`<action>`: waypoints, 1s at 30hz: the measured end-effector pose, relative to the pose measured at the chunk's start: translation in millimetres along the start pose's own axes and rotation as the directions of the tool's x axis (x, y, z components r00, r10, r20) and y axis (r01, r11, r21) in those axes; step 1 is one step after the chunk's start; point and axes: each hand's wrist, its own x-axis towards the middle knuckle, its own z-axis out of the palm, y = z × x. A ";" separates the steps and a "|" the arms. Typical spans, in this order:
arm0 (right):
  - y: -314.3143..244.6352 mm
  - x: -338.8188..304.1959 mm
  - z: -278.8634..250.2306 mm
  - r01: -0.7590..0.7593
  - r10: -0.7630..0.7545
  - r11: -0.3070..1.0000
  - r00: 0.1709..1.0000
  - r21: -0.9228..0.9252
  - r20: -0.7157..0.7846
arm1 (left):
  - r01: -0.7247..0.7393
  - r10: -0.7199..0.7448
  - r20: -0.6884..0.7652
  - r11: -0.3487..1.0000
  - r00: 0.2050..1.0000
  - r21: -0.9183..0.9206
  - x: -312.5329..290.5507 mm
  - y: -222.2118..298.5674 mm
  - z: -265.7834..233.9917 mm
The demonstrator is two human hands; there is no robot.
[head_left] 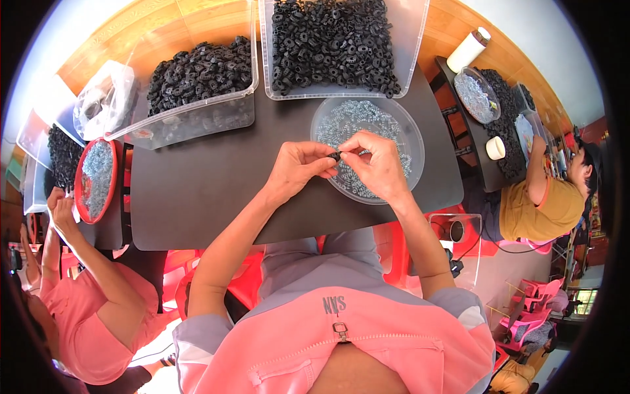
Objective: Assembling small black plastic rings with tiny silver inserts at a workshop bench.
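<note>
Above the near rim of a clear round bowl [415,141], my two hands meet fingertip to fingertip. My left hand [298,169] pinches a small black plastic part [336,156] between thumb and fingers. From the other side my right hand [379,165] closes thumb and forefinger on the same part; whether a spring is also between those fingertips is too small to see. Many small metal springs [359,118] lie in the bowl, partly hidden under my right hand.
The dark table [197,190] also bears two clear plastic bins [203,121] [410,65] heaped with black parts. A person in pink [98,315] works at the left by a red tray [80,197] of springs. Another, in a mustard shirt [545,210], sits at the right table.
</note>
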 end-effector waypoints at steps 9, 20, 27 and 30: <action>5.2 5.5 8.8 0.122 -0.120 0.990 0.992 -0.072 0.031 | -0.033 0.037 -0.036 0.993 0.999 0.112 -0.9 -1.5 1.1; 1.5 -6.3 33.7 0.339 -0.394 0.810 0.919 -0.478 -0.016 | 0.018 0.047 -0.215 0.957 0.976 0.289 -3.5 1.0 5.0; -0.7 -5.8 48.9 0.309 -0.416 0.731 0.909 -0.608 -0.037 | -0.014 0.046 -0.246 0.991 0.968 0.132 -2.0 0.9 4.8; -0.2 -4.3 49.6 0.317 -0.420 0.729 0.907 -0.606 -0.030 | -0.018 0.041 -0.248 0.995 0.968 0.097 -2.3 0.7 3.2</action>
